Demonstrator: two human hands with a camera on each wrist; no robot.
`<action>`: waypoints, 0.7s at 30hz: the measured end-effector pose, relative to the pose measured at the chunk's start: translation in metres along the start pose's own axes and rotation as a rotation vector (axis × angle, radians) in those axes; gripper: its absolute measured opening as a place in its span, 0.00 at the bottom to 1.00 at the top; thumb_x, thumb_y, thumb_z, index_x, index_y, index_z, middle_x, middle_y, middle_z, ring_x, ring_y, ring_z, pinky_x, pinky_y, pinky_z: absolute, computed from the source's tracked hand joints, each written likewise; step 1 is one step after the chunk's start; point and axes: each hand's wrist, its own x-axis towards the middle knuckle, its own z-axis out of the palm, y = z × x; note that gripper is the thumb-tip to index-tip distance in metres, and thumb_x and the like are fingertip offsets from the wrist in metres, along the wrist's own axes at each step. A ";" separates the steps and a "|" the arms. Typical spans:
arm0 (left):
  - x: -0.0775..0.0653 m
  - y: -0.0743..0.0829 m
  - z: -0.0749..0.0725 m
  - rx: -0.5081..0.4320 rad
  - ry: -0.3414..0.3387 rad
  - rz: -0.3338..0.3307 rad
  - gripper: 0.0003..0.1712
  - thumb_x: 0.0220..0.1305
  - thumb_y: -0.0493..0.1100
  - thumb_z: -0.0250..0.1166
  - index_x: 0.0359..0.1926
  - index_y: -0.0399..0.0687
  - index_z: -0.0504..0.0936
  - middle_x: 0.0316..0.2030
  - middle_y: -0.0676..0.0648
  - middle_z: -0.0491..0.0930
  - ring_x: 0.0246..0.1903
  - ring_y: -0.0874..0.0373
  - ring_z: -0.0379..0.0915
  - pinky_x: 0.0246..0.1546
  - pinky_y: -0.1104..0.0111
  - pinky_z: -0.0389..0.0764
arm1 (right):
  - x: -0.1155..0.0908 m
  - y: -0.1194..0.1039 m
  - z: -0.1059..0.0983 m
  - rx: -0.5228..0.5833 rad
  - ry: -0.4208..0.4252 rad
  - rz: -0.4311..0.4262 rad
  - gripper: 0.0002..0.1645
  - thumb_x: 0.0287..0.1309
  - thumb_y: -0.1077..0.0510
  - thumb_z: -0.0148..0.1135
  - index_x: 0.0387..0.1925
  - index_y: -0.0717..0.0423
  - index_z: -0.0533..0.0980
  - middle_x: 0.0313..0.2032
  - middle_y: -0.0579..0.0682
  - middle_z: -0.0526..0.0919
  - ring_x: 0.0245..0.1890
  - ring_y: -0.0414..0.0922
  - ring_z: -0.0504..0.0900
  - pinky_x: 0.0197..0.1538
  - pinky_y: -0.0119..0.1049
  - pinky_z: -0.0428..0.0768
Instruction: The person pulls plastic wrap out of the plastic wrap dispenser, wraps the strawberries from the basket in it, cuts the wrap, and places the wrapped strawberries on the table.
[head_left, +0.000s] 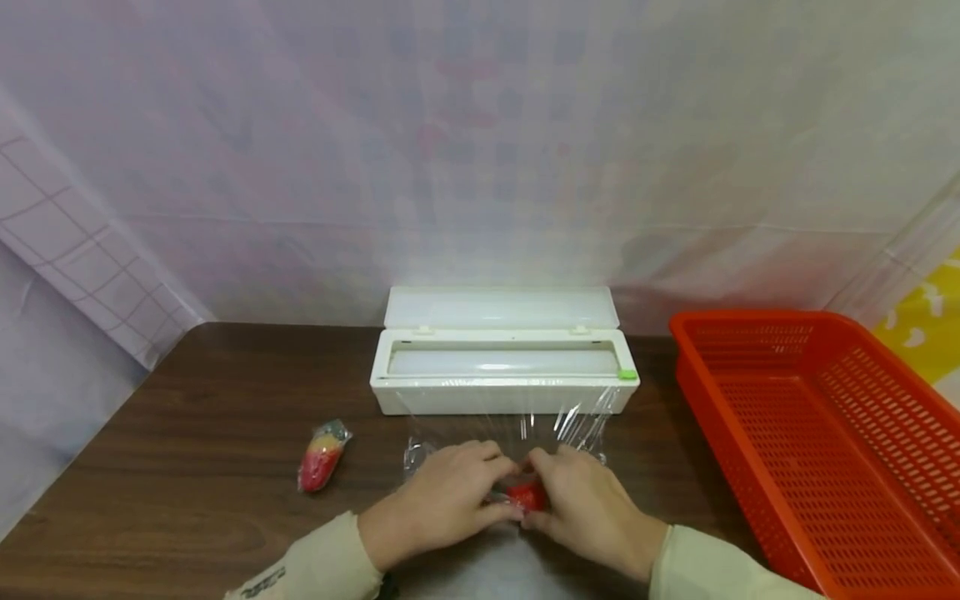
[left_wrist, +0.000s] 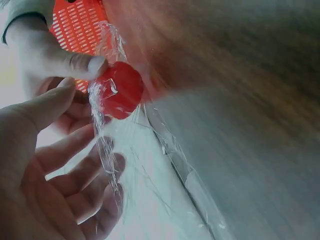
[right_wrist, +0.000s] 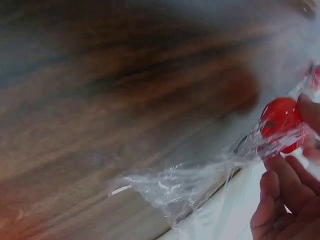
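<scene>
Between both hands is a small red round fruit [left_wrist: 121,91], tomato-like, partly covered in clear cling film [right_wrist: 175,185]. My right hand [head_left: 588,504] pinches the fruit, its thumb laid on the red surface in the left wrist view. My left hand [head_left: 450,492] is at the fruit's left side, fingers curled at the gathered film; its fingertips are partly hidden. The film stretches back to a white dispenser box [head_left: 506,398] whose lid [head_left: 501,307] stands up, with a roll [head_left: 502,362] inside.
A film-wrapped red and yellow piece [head_left: 321,458] lies on the brown wooden table [head_left: 187,467] to the left. At the right stands a red perforated basket [head_left: 795,450]. A green slider [head_left: 626,374] sits at the box's right end. Pale curtain [head_left: 510,167] hangs behind the table.
</scene>
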 end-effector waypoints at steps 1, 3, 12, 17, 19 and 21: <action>0.000 0.000 -0.001 0.010 0.017 -0.001 0.24 0.52 0.63 0.66 0.46 0.57 0.80 0.40 0.57 0.78 0.38 0.66 0.73 0.39 0.73 0.77 | 0.002 0.001 -0.001 0.036 -0.023 0.026 0.24 0.34 0.42 0.77 0.34 0.47 0.78 0.23 0.36 0.78 0.25 0.34 0.69 0.25 0.27 0.66; 0.000 0.001 -0.001 0.056 0.050 0.021 0.25 0.49 0.62 0.69 0.45 0.57 0.79 0.42 0.57 0.78 0.40 0.64 0.74 0.41 0.72 0.76 | 0.006 0.004 -0.003 0.099 -0.071 0.061 0.23 0.34 0.42 0.77 0.32 0.47 0.79 0.22 0.36 0.78 0.24 0.33 0.69 0.25 0.27 0.66; -0.001 0.004 0.001 0.355 0.208 0.210 0.21 0.52 0.62 0.66 0.43 0.58 0.80 0.43 0.56 0.77 0.42 0.62 0.72 0.41 0.71 0.73 | 0.022 0.012 -0.012 0.272 -0.202 0.154 0.18 0.32 0.45 0.78 0.25 0.45 0.79 0.21 0.36 0.77 0.23 0.34 0.70 0.29 0.29 0.69; -0.001 0.006 0.004 0.445 0.132 0.222 0.25 0.52 0.65 0.65 0.48 0.61 0.79 0.46 0.56 0.78 0.44 0.62 0.72 0.40 0.70 0.73 | 0.025 0.014 -0.016 0.358 -0.252 0.173 0.16 0.33 0.47 0.78 0.25 0.46 0.80 0.19 0.36 0.78 0.23 0.35 0.71 0.28 0.29 0.69; -0.001 0.006 0.005 0.456 0.103 0.215 0.28 0.52 0.66 0.64 0.52 0.61 0.78 0.48 0.56 0.78 0.45 0.62 0.73 0.41 0.70 0.74 | 0.027 0.015 -0.018 0.401 -0.271 0.184 0.15 0.33 0.48 0.78 0.25 0.47 0.82 0.19 0.36 0.78 0.23 0.36 0.72 0.28 0.29 0.69; 0.000 0.007 0.005 0.458 0.096 0.211 0.28 0.53 0.65 0.65 0.53 0.60 0.78 0.48 0.56 0.79 0.45 0.62 0.73 0.41 0.70 0.74 | 0.030 0.017 -0.020 0.443 -0.295 0.204 0.15 0.32 0.50 0.79 0.25 0.48 0.83 0.19 0.37 0.79 0.23 0.36 0.73 0.28 0.30 0.70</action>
